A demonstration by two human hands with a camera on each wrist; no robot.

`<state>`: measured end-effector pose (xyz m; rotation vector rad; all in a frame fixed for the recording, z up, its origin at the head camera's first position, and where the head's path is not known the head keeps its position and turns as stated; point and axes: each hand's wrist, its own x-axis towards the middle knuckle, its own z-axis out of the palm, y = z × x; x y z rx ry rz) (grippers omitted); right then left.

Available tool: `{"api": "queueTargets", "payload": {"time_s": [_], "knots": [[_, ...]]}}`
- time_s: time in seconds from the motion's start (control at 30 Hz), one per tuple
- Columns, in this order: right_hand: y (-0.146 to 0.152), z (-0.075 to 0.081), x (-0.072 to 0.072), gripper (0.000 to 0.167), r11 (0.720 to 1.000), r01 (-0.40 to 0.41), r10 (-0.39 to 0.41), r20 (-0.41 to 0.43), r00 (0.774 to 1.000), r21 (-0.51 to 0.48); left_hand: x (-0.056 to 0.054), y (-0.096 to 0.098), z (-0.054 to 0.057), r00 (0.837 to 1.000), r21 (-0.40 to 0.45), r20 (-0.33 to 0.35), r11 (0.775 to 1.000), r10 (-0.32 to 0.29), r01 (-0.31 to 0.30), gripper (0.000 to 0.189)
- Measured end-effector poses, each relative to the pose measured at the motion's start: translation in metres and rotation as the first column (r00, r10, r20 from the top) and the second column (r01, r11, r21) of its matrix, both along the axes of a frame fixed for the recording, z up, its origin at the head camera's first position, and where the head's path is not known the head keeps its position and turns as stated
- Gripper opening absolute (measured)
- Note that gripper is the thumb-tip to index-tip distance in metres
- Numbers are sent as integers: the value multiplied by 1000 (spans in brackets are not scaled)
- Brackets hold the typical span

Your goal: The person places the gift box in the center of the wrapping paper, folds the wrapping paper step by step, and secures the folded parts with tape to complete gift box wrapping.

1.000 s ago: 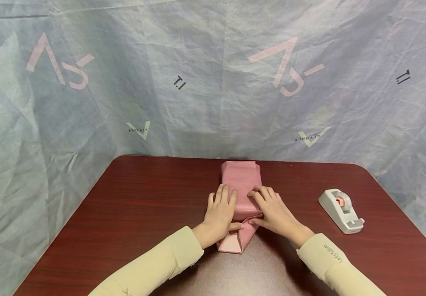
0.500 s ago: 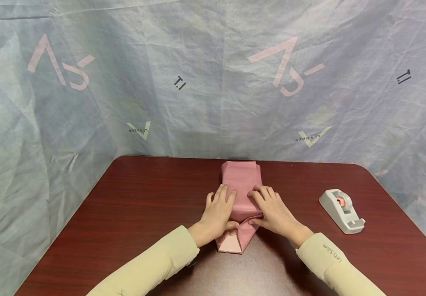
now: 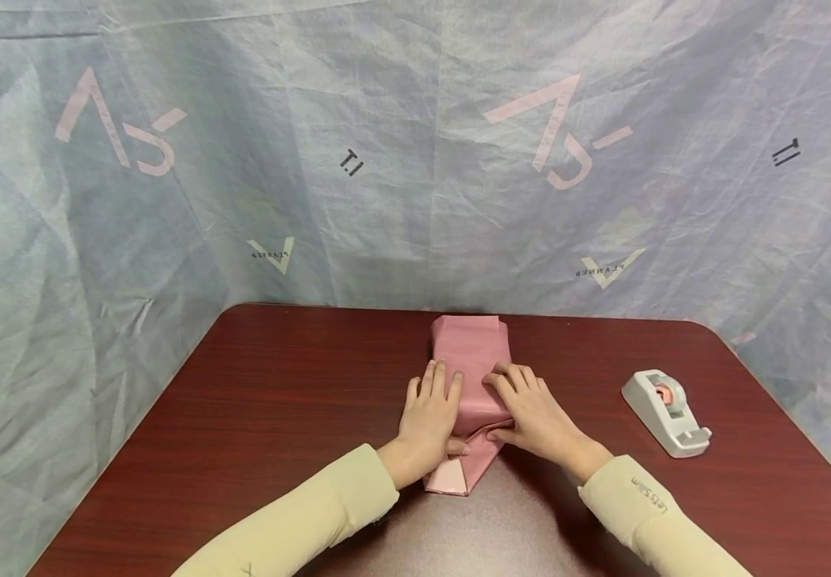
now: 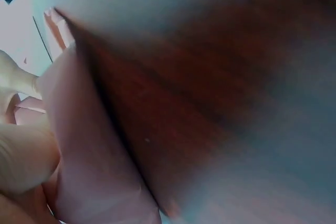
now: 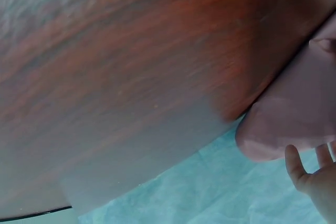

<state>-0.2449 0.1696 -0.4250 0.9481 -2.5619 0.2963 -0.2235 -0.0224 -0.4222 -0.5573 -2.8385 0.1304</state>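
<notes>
A box wrapped in pink paper lies lengthwise on the table, its near end carrying a partly folded paper flap whose paler inner side shows. Along the box's left side rests my left hand, fingers extended over the top and thumb pressing the flap. My right hand grips the box's right near corner, with bent fingers on top and the thumb at the flap's crease. The left wrist view shows the pink side wall close up. In the right wrist view, fingers lie over the wrapped box.
A white tape dispenser with an orange core stands on the right of the dark red wooden table. Grey printed fabric hangs behind the table and at both sides.
My left hand shifted briefly left, then back right, its thumb now lower on the flap. The flap's right fold lies flatter, and less pale inner paper shows. The right hand stays nearly still.
</notes>
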Motion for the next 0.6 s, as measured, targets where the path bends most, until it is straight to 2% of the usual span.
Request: {"api": "queueTargets", "payload": {"time_s": [0.27, 0.47, 0.6], "knots": [[-1, -1, 1, 80, 1000, -7, 7, -53, 999, 17, 0, 2, -2, 1000, -19, -29, 1000, 9, -10, 108], [-1, -5, 1, 78, 999, 12, -8, -86, 996, 42, -1, 0, -3, 1000, 36, -26, 999, -4, 5, 101], [1, -5, -1, 75, 1000, -15, 17, -75, 997, 25, -2, -1, -3, 1000, 44, -25, 999, -1, 2, 99]]}}
